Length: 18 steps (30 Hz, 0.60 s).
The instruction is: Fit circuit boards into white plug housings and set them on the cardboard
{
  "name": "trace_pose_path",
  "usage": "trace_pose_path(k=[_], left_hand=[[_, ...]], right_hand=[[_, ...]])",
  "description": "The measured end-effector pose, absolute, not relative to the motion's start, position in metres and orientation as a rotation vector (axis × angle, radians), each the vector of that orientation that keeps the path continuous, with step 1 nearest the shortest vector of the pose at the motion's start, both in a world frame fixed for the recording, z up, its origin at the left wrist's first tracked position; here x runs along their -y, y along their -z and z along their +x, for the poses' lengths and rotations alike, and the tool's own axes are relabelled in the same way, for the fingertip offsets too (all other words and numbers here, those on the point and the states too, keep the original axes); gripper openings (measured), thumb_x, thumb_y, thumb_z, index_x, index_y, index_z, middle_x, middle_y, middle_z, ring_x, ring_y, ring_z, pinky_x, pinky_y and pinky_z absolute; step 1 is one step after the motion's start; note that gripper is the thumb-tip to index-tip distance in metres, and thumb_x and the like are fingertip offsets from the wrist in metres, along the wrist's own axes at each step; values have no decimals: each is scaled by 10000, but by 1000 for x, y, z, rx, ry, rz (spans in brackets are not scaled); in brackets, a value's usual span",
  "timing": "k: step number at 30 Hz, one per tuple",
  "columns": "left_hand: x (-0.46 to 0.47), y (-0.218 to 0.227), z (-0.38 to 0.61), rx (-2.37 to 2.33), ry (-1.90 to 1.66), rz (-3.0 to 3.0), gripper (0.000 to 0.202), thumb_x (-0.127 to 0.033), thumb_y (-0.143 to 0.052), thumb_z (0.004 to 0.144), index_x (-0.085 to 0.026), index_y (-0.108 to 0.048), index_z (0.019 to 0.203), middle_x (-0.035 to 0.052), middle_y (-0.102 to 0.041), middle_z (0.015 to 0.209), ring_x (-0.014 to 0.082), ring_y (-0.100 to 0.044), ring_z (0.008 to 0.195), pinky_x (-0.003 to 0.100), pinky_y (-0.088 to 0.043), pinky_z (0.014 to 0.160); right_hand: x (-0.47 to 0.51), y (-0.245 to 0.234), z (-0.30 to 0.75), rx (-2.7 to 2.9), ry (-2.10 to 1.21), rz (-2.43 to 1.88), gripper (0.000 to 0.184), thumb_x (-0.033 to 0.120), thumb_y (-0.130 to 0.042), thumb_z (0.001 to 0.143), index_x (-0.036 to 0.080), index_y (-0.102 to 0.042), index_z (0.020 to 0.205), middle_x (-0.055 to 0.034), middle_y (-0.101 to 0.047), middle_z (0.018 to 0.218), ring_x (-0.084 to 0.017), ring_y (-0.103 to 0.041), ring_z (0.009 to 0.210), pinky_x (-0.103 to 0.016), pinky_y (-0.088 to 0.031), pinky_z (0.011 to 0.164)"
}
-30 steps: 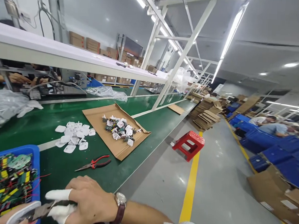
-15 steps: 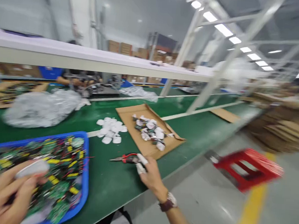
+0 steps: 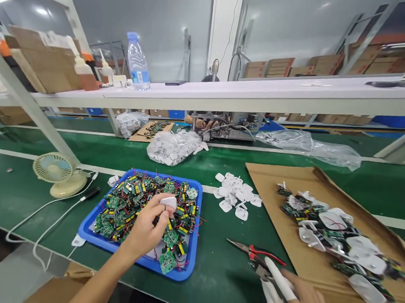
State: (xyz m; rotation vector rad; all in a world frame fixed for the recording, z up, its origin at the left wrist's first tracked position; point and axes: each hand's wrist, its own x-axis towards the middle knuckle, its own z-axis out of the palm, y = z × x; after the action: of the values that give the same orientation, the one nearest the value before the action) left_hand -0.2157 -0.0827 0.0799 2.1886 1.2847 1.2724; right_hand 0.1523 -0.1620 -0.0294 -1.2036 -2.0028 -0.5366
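Observation:
My left hand is closed, pinching a white plastic piece above a blue tray. Heaped in that tray are small green circuit boards with yellow parts and thin wires. To the right, my right hand wears white finger covers and has its fingers around red-handled long-nose pliers. The pliers are low over the green table, their tip toward the tray; part of the handles is hidden by fingers. Behind them lies a pile of white plastic pieces.
A cardboard sheet on the right bears white pieces with boards. Farther back are a clear bag of white pieces and a machine. A small fan with cables stands left. A shelf crosses above, holding a water bottle.
The camera view has swung left, bringing the whole tray and the fan into view. My left hand still pinches the white piece, and my right hand still has the pliers.

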Motion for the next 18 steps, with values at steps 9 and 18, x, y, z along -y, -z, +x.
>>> trace_pose_path(k=[9, 18], left_hand=[[114, -85, -178, -1097, -1130, 2253, 268, -106, -434, 978, -179, -593, 776, 113, -655, 1180, 187, -662, 1018, 275, -520, 875], [128, -83, -176, -1113, -1077, 2259, 215, -116, -423, 984, -186, -570, 844, 114, -633, 1210, 196, -661, 1034, 311, -525, 894]], right_hand=[[140, -52, 48, 1967, 524, -1184, 155, 153, -587, 900, 209, -594, 755, -107, -638, 982, -238, -548, 928, -400, -420, 827], [133, -54, 35, 2048, 640, -1108, 254, 126, -568, 880, 198, -517, 642, -123, -650, 1022, -239, -538, 978, -424, -414, 886]])
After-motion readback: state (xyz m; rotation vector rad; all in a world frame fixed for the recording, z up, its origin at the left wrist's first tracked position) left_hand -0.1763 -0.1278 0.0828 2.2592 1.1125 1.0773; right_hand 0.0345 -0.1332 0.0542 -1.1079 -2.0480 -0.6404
